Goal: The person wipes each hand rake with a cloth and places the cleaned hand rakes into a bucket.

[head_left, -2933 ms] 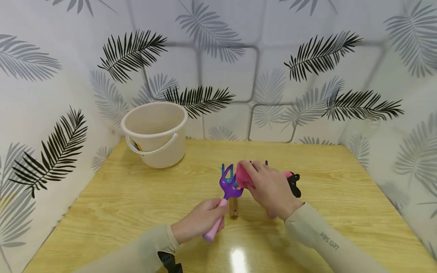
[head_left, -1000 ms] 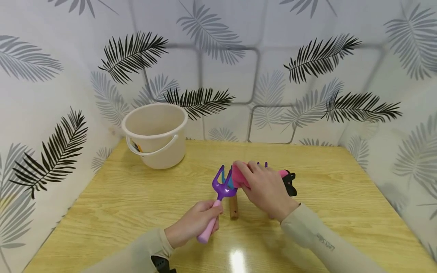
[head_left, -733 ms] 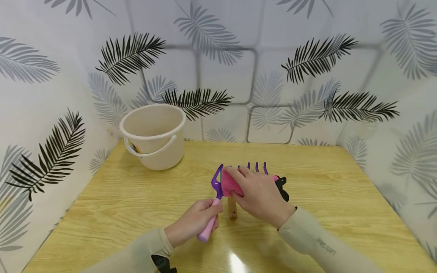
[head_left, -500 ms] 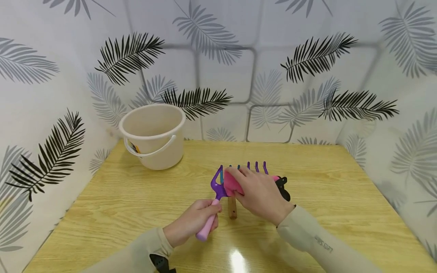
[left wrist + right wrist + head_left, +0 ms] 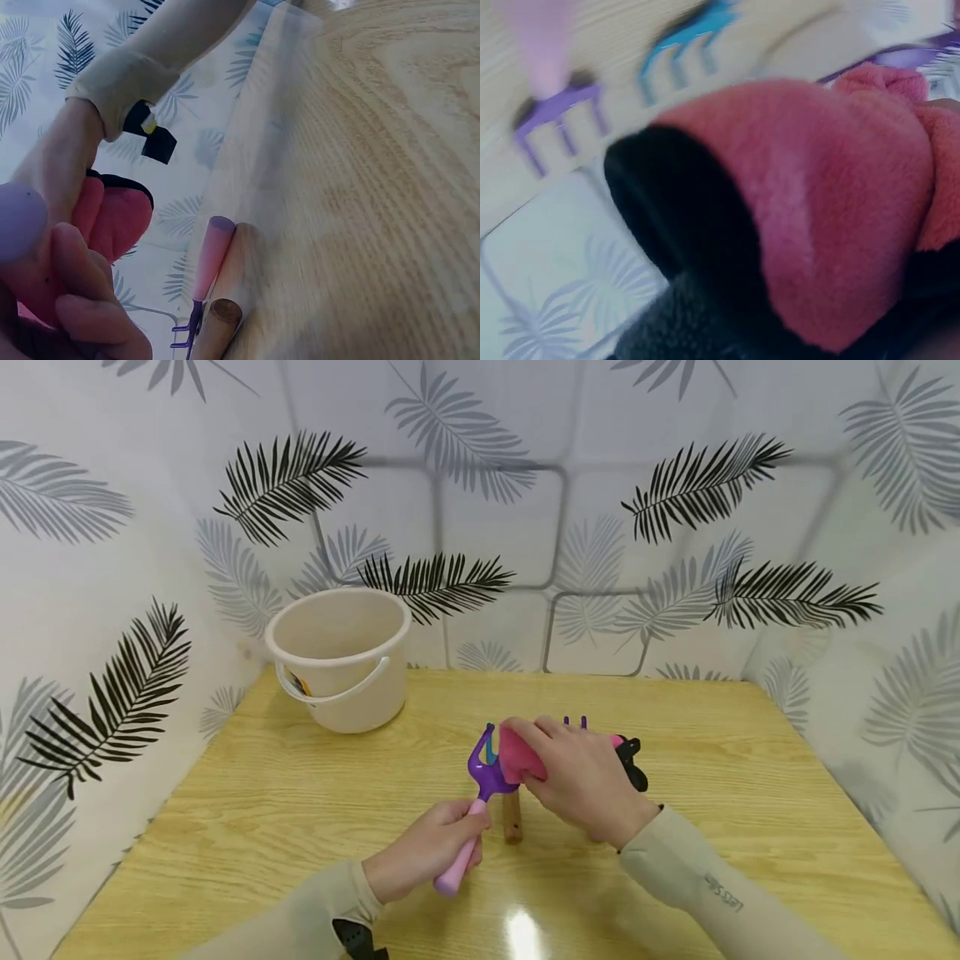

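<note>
My left hand (image 5: 427, 850) grips the pink handle of a purple garden hand fork (image 5: 487, 782), tines pointing away from me. With my right hand (image 5: 581, 777) I pinch a pink cloth (image 5: 519, 755) with black edging around the fork's right-hand tines, hiding them. In the right wrist view the fuzzy cloth (image 5: 817, 202) fills much of the picture. Beneath my hands lies a blue hand rake (image 5: 694, 37), its wooden handle (image 5: 512, 818) towards me. Beside it is a purple hand rake (image 5: 562, 116) with a pink handle (image 5: 214, 255), mostly hidden under my right hand in the head view.
A cream bucket (image 5: 367, 702) with a white handle stands at the back left of the wooden table (image 5: 300, 785). A leaf-patterned curtain (image 5: 480, 527) surrounds the table at the back and sides.
My right hand slides the cloth left and towards me over the fork, then back up and right along its tines. The fork has shifted slightly left since the first frame; my left grip stays.
</note>
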The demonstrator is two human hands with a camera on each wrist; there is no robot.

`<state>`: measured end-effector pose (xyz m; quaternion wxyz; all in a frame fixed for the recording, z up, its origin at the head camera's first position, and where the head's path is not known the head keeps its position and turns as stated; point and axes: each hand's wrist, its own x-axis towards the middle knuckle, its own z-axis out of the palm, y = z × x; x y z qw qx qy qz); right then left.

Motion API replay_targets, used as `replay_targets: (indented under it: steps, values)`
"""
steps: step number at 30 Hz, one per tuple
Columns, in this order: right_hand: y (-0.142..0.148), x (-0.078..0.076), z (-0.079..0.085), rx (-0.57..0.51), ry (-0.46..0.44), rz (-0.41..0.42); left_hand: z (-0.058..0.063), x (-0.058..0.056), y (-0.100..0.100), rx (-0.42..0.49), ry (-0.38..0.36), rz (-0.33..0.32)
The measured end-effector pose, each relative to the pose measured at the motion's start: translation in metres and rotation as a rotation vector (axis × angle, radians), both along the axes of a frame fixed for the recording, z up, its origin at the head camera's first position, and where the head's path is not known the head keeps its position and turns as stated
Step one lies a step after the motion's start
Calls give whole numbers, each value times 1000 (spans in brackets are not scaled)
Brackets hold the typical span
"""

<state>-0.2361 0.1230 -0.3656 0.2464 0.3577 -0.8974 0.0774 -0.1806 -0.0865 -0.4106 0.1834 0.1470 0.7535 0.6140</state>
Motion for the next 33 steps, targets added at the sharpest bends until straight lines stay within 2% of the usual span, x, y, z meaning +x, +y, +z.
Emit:
replay_targets:
  steps: [6, 16, 18, 23, 24, 30, 33]
  values:
    - [-19, 10, 6, 6, -25, 88, 1, -1, 1, -27, 27, -10]
    - [-29, 1, -3, 40, 24, 112, 1, 4, 3, -93, 60, -46]
    - [-31, 0, -3, 37, 55, 116, 5, 6, 2, -90, 59, -64]
    - [-33, -7, -4, 55, 134, 85, 6, 11, 5, -82, 22, -118]
    - [-32, -8, -4, 57, 143, 77, 2, 10, 5, -85, 18, -121]
    - [-21, -12, 2, 87, 177, 11, -2, 3, 2, -108, 55, -68]
    - [-15, -10, 8, 58, 164, -13, -2, 0, 0, -103, 64, -39]
